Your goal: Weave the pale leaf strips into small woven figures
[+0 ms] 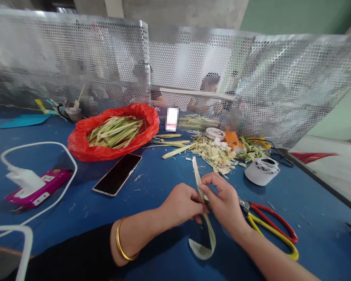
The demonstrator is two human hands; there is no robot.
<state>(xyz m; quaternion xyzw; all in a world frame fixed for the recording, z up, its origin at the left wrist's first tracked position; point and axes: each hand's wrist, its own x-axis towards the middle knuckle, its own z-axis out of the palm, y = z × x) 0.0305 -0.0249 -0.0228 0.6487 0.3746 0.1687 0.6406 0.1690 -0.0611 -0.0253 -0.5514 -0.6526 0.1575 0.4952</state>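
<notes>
A pale green strip of dried leaf [211, 234] runs up between my two hands, its lower end curling over the blue table. My left hand [181, 205], with a gold bangle at the wrist, is closed on the strip at its middle. Just beside it, my right hand [222, 199] pinches the same strip between thumb and forefinger. The strip's upper end points away toward the scraps. Close to my right wrist lie scissors [273, 224] with one red and one yellow handle, their blades partly hidden behind my hand.
A red plastic bag [111, 154] of leaf strips stands back left, near a dark phone [117, 174] and a purple power strip [36, 193] with a white cable. Leaf scraps [212, 152] and a white roll [261, 171] lie right. A perforated metal screen [190, 58] closes the back, people behind it.
</notes>
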